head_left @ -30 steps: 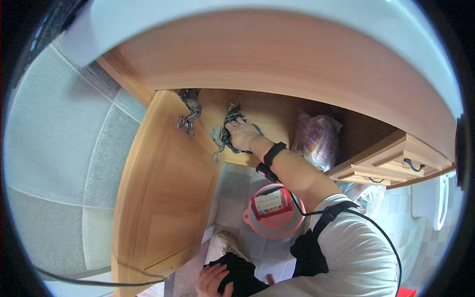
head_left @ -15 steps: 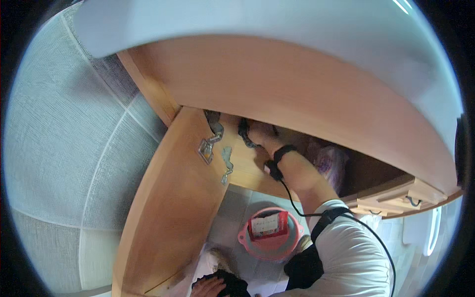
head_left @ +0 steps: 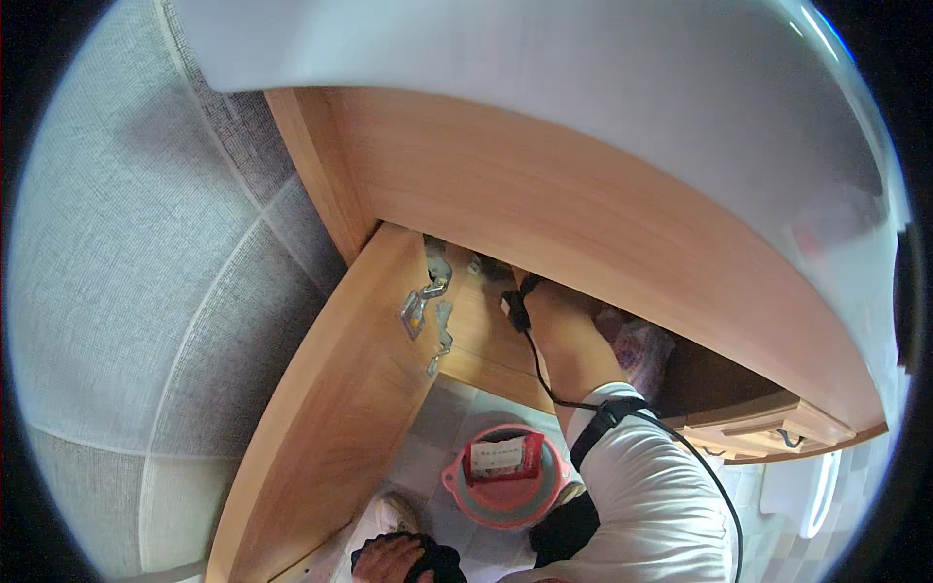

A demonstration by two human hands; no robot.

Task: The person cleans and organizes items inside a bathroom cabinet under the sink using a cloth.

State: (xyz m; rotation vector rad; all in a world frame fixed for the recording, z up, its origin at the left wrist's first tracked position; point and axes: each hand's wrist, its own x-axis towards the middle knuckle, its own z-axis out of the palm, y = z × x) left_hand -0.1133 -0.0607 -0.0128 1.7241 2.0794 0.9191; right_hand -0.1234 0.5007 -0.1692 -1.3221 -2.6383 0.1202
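My right forearm reaches up into the opening of a wooden cabinet. A black strap with a small cabled device sits at the wrist. The right hand lies past the wrist, hidden behind the cabinet's front panel, so its fingers and anything in them cannot be seen. Low in the view, my left hand rests with its fingers lying side by side, a black band around it; nothing shows in its grasp. Beside the right arm, deeper in the cabinet, lies a purplish plastic bag.
An open wooden door on metal hinges stands left of the arm. A pink basin with a red and white packet on it sits on the tiled floor. Above juts a white basin counter; drawers are at right.
My right arm has gone deeper into the cabinet, and the hand, partly visible before, is now hidden. The view has shifted slightly. My left hand stays low in the picture.
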